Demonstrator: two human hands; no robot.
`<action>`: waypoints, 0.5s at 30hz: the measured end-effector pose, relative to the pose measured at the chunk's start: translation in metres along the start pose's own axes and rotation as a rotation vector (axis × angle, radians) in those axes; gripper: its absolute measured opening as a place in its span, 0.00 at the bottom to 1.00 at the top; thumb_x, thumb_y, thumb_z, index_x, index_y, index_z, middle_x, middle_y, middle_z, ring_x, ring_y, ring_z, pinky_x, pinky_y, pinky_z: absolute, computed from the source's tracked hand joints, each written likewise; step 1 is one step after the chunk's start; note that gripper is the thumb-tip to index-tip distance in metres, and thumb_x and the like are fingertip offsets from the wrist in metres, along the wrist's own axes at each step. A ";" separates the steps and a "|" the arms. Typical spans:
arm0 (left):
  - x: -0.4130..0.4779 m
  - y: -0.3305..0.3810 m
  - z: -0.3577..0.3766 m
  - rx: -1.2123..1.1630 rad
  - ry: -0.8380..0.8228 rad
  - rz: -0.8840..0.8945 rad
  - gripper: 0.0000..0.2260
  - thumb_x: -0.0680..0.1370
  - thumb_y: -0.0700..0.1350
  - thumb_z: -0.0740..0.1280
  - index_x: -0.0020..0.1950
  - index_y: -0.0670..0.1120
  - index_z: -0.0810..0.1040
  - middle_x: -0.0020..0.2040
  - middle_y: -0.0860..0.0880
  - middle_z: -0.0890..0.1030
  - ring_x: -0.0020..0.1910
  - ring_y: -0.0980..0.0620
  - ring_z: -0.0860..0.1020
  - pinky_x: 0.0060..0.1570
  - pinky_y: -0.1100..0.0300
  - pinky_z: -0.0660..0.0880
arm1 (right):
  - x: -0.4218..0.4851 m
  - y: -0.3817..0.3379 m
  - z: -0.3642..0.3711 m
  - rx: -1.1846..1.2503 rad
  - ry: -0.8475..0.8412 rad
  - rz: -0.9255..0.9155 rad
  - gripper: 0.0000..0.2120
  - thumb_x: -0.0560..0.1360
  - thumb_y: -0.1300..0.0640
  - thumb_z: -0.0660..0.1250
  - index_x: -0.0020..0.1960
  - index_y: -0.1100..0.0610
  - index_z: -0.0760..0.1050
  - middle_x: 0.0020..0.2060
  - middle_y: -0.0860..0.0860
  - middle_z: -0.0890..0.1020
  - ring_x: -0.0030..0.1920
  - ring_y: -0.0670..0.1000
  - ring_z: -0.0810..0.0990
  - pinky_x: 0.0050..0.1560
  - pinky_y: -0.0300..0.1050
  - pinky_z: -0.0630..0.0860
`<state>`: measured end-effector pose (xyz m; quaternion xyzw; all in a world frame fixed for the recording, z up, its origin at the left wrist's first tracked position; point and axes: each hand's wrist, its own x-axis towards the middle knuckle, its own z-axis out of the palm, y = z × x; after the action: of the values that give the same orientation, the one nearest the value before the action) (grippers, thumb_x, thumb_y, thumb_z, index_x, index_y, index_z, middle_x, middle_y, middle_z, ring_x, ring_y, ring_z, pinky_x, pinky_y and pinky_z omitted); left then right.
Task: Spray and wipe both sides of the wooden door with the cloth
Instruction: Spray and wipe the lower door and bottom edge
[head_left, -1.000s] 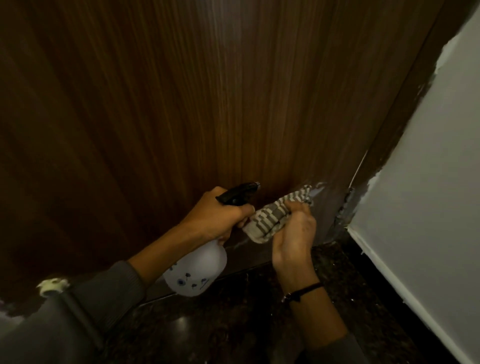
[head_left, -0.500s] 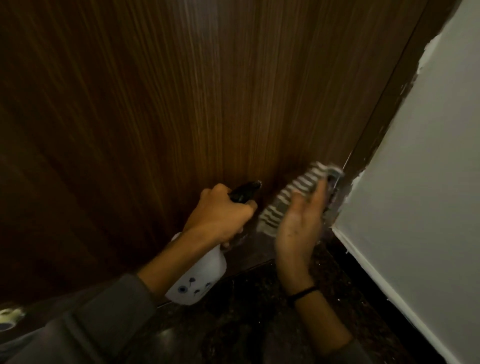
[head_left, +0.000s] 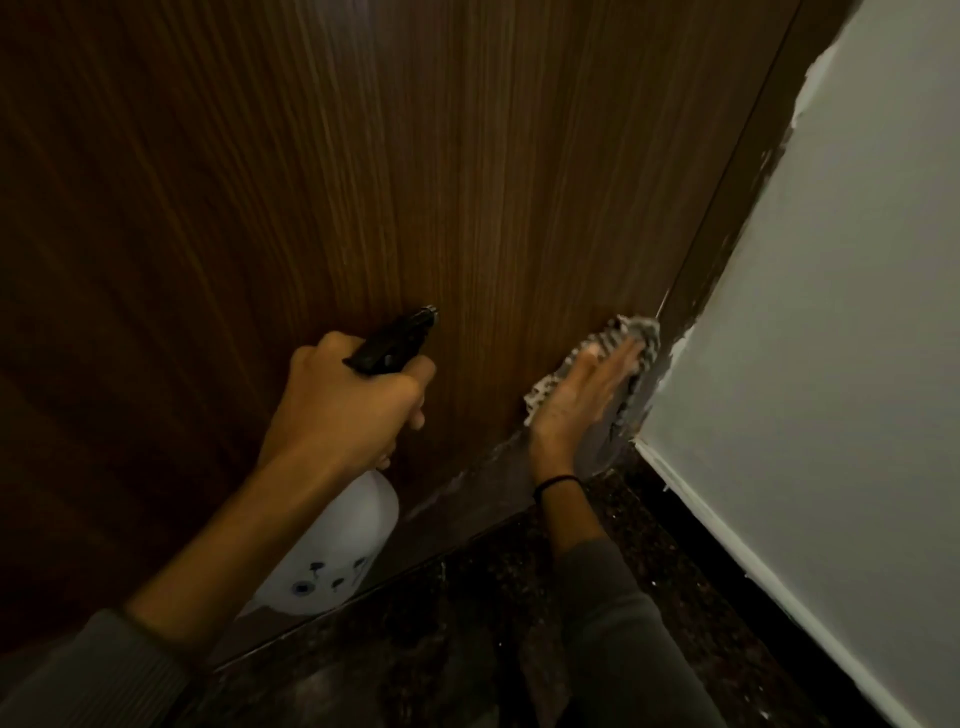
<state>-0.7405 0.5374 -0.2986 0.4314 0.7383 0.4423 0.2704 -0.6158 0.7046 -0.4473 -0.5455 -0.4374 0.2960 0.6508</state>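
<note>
Head view: wipe step in hand. Right hand (head_left: 576, 400) flat, fingers straight, presses cloth (head_left: 597, 353) on wooden door (head_left: 363, 182) lower right, beside frame. Left hand (head_left: 353, 405) grips spray bottle (head_left: 332, 551). Next: sweep cloth leftward.

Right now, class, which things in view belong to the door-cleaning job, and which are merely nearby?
Job: wooden door, striped cloth pressed flat under the right hand, white spray bottle gripped by the left hand.
Not the job: white wall, dark speckled floor, black wristband.
</note>
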 end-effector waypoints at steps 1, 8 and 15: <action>0.000 0.000 -0.001 -0.002 0.005 0.003 0.12 0.79 0.45 0.70 0.38 0.40 0.81 0.33 0.43 0.84 0.18 0.55 0.72 0.27 0.58 0.73 | -0.001 0.007 -0.004 0.009 0.004 0.074 0.26 0.87 0.49 0.50 0.82 0.49 0.45 0.83 0.48 0.47 0.82 0.48 0.45 0.80 0.58 0.46; 0.001 0.002 -0.003 -0.037 0.009 -0.003 0.13 0.79 0.44 0.70 0.37 0.39 0.81 0.33 0.43 0.84 0.18 0.52 0.72 0.27 0.58 0.73 | -0.016 0.056 -0.003 0.144 0.012 0.438 0.28 0.87 0.50 0.50 0.83 0.53 0.44 0.82 0.53 0.49 0.81 0.56 0.50 0.79 0.55 0.52; -0.003 0.006 -0.005 -0.036 -0.015 0.001 0.13 0.79 0.44 0.70 0.38 0.39 0.81 0.32 0.42 0.83 0.18 0.53 0.71 0.25 0.59 0.72 | -0.008 0.056 0.009 0.458 -0.042 0.642 0.45 0.71 0.26 0.57 0.82 0.42 0.51 0.81 0.50 0.59 0.78 0.58 0.61 0.78 0.60 0.58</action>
<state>-0.7408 0.5343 -0.2912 0.4304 0.7280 0.4522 0.2834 -0.6225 0.7147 -0.5035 -0.4893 -0.1803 0.5854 0.6208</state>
